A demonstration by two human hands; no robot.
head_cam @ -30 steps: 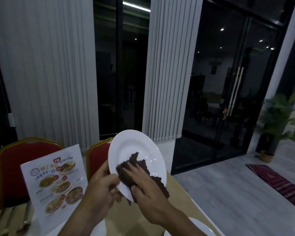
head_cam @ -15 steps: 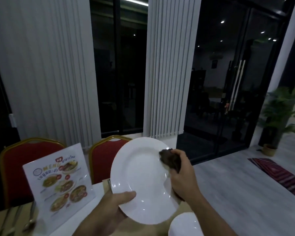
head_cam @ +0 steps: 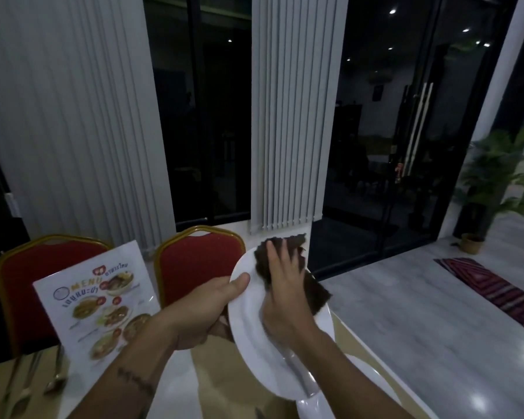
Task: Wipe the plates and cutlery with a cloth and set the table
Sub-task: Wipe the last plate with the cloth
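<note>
Plate [head_cam: 248,343] tilts toward me, left hand [head_cam: 206,309] clamping its rim so my right hand [head_cam: 285,282] presses the cloth [head_cam: 316,294] flat.

1 white plate [head_cam: 250,331] is held up off the tabletop [head_cam: 176,385], tilted with its face turned toward the camera; the left hand [head_cam: 206,309] grips its left rim, thumb on the face; a dark brown cloth [head_cam: 315,294] lies over the plate's upper right part, its ragged edges jutting past the rim; the right hand [head_cam: 285,285] presses it flat with spread fingers; a 2nd white plate [head_cam: 372,382] lies flat on the tabletop below; metal cutlery [head_cam: 52,379] lies at the tabletop's left edge, dim and blurred.
</note>
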